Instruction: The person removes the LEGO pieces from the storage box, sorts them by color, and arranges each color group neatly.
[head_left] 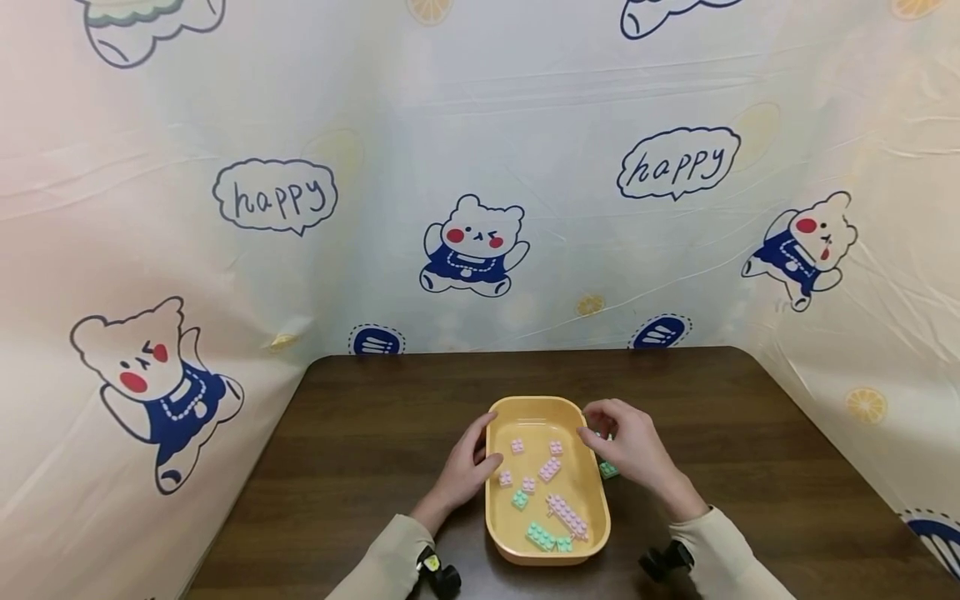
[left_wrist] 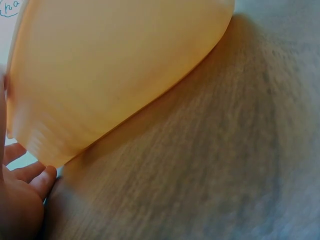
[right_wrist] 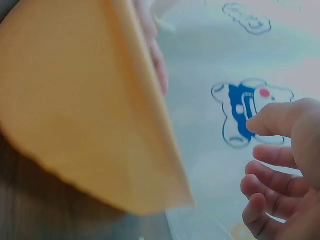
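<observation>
A yellow plastic tray (head_left: 547,408) stands on the table with pink toy building bricks (head_left: 567,517) and green toy building bricks (head_left: 541,536) spread inside it. My left hand (head_left: 467,467) holds the tray's left side, thumb at the rim; the left wrist view shows its fingers (left_wrist: 46,181) by the tray's outer wall. Over the right rim is my right hand (head_left: 630,442), its fingers loosely bent. In the right wrist view nothing shows between the thumb (right_wrist: 272,120) and the other fingers. Outside the tray, below that hand, a green brick (head_left: 608,470) lies partly hidden.
The dark wooden table (head_left: 375,433) extends on both sides of the tray. A pale cloth (head_left: 480,125) printed with bears and lettering hangs behind and beside it. Dark wrist devices (head_left: 666,560) are strapped on over the light sleeves (head_left: 727,554).
</observation>
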